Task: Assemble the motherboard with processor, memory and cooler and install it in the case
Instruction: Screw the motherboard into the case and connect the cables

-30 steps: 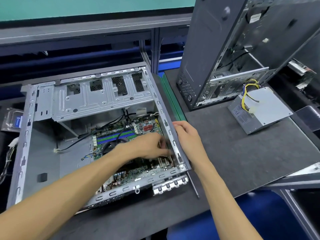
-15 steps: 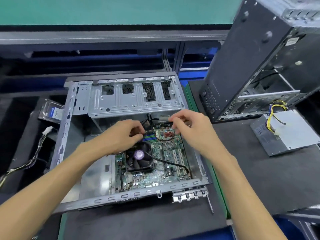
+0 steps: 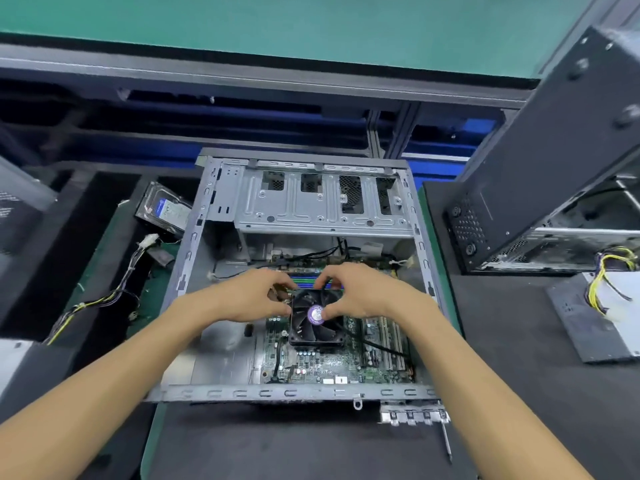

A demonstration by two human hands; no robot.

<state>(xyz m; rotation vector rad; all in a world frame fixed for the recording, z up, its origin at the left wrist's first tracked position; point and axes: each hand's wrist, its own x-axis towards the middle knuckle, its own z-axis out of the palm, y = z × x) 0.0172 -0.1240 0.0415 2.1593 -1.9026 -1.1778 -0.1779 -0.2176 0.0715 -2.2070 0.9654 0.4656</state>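
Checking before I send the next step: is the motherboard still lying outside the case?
No, the motherboard already lies flat inside the open case, with the cooler fan on it.

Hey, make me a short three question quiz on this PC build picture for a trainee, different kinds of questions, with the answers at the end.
1. True or false: the motherboard already lies inside the open case.
2. Multiple choice: where is the hard drive? A) in the case's bay B) outside the case, beyond its left wall C) on the power supply
3. Fill in: both hands work at the far edge of the black ____, which has a purple label at its hub.

Key
1. True.
2. B.
3. Fan; the left hand is at its far left corner, the right hand reaches over its far edge.
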